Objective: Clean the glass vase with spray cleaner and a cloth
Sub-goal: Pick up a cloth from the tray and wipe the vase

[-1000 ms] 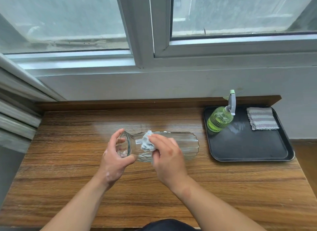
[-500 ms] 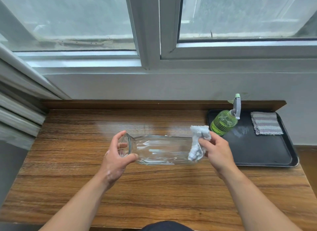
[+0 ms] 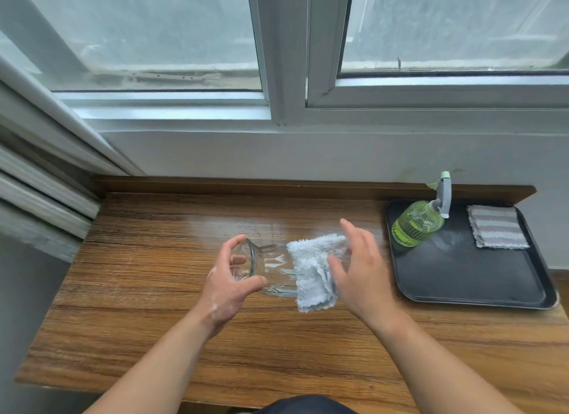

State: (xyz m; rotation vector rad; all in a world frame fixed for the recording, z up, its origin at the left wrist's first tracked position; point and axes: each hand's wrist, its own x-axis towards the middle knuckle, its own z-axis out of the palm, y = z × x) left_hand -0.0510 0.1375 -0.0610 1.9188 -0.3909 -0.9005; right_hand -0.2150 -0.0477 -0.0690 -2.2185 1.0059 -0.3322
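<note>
At the middle of the brown wooden desk (image 3: 147, 259), a clear ribbed glass vase (image 3: 274, 270) lies sideways, its rim grasped by the left hand (image 3: 229, 287). The right hand (image 3: 363, 272), fingers released and spread, presses a pale blue fluffy cloth (image 3: 311, 272) against it.

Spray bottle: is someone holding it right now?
No, the spray bottle stands untouched on the black tray.

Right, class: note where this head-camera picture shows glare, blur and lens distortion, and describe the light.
Head view: soft daylight from the window, shadows faint. Head view: pale glare on the table behind the glass vase, and a smaller patch on the black tray. Head view: the right hand looks slightly blurred. Head view: the wide lens bends the window frame.
</note>
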